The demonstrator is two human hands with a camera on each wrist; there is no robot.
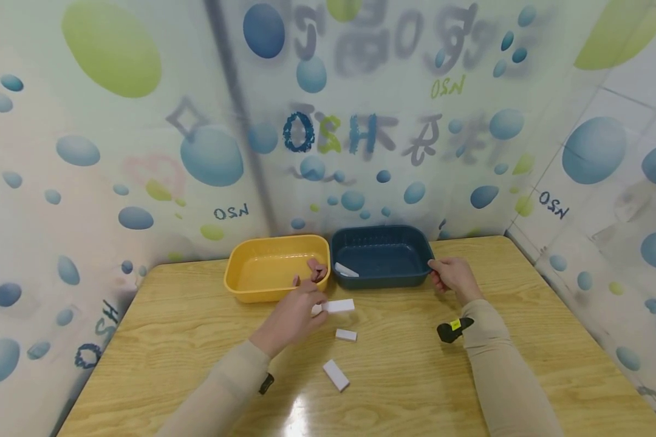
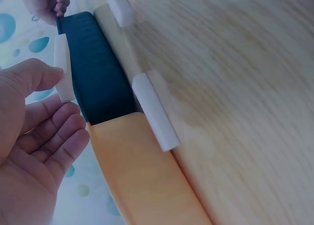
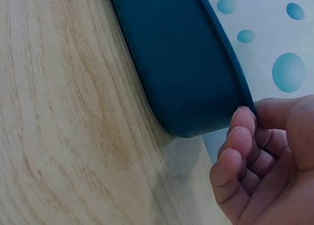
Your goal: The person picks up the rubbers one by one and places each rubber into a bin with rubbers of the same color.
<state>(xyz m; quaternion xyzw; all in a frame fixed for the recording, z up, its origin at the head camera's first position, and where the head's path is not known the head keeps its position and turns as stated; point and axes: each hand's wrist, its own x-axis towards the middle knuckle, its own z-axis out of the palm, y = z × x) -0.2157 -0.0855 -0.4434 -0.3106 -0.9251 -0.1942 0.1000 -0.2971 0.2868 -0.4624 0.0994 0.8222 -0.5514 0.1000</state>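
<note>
My left hand (image 1: 297,309) pinches a white block (image 1: 339,306) between thumb and forefinger, just in front of where the two bins meet. In the left wrist view this white block (image 2: 62,68) stands out past the thumb, with the other fingers loosely bent. My right hand (image 1: 455,278) grips the right end rim of the dark blue bin (image 1: 385,281). The right wrist view shows its thumb and curled fingers on the rim of the blue bin (image 3: 196,122). A white piece (image 1: 346,270) lies inside that bin, at its left end.
Left of the blue bin stands a yellow bin (image 1: 262,295) with several brownish-pink pieces (image 1: 318,270) at its right end. A small white block (image 1: 346,335) and a longer white block (image 1: 336,375) lie on the wooden table (image 1: 404,376). A patterned curtain (image 1: 328,188) rises behind.
</note>
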